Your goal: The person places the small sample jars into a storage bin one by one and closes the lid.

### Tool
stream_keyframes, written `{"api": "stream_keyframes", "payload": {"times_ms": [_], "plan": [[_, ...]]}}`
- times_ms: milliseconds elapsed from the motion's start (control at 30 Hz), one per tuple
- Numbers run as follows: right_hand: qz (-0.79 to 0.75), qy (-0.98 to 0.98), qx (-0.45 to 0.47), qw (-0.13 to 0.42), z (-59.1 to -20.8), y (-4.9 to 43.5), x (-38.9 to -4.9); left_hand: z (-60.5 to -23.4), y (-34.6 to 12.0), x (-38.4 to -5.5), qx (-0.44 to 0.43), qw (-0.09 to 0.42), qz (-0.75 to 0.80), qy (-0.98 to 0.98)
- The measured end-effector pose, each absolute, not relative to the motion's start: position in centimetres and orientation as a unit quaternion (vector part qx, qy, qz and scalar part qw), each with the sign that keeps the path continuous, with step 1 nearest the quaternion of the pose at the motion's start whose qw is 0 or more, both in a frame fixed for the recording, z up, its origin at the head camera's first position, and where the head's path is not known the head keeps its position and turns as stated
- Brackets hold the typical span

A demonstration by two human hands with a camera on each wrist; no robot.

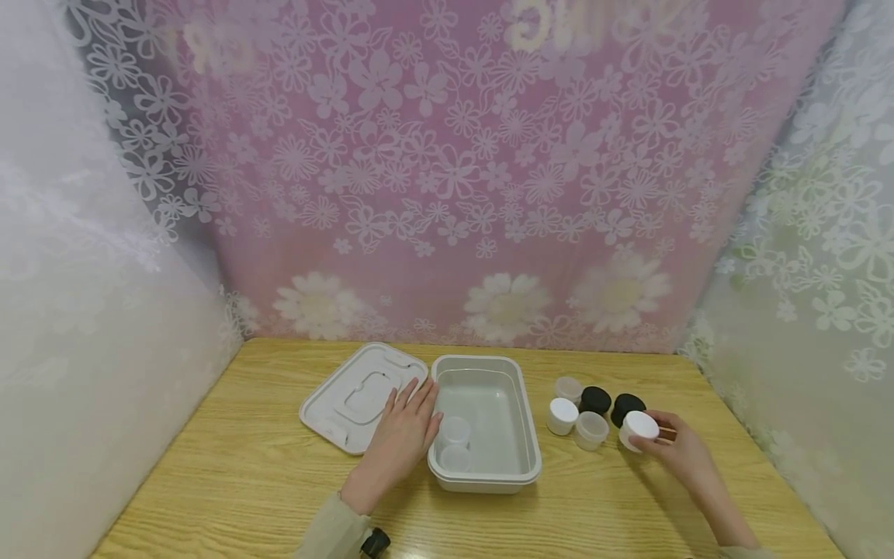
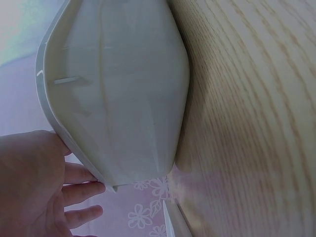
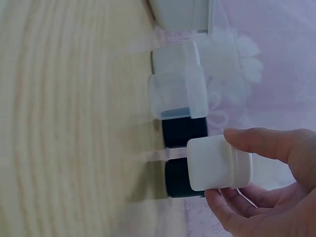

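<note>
My right hand (image 1: pixel 687 458) pinches a small white lidded jar (image 1: pixel 639 431) between thumb and fingers. In the right wrist view that white jar (image 3: pixel 212 163) hangs above the wood, in front of a black jar (image 3: pixel 177 177). Fairly straight fingers of my left hand (image 1: pixel 401 435) rest on the left rim of a light grey plastic box (image 1: pixel 527 419). Two translucent jars (image 1: pixel 456 431) stand inside the box, at its near left. Seen from the left wrist, the fingertips lie along the rim of the box (image 2: pixel 123 98).
Left of the box lies its flat grey lid (image 1: pixel 359 396). To the right stand another white jar (image 1: pixel 562 417), translucent jars (image 1: pixel 591 431) and black-lidded jars (image 1: pixel 596 401), grouped closely on the wooden table (image 1: pixel 244 473). Flowered curtains (image 1: pixel 447 194) border the table at the back and sides.
</note>
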State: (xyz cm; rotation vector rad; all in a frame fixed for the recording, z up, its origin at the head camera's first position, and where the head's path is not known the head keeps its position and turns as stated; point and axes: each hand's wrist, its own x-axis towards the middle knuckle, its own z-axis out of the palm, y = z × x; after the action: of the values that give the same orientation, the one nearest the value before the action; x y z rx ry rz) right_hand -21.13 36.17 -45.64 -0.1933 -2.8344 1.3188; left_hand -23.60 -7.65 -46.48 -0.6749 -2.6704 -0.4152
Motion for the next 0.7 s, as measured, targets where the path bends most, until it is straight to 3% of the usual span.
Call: {"api": "stream_keyframes", "payload": {"times_ms": [700], "plan": [[0.433, -0.901, 0.015, 0.035, -42.6, 31.8, -22.4, -46.7, -7.6, -23.7, -0.236, 0.176, -0.14, -0.945]]}}
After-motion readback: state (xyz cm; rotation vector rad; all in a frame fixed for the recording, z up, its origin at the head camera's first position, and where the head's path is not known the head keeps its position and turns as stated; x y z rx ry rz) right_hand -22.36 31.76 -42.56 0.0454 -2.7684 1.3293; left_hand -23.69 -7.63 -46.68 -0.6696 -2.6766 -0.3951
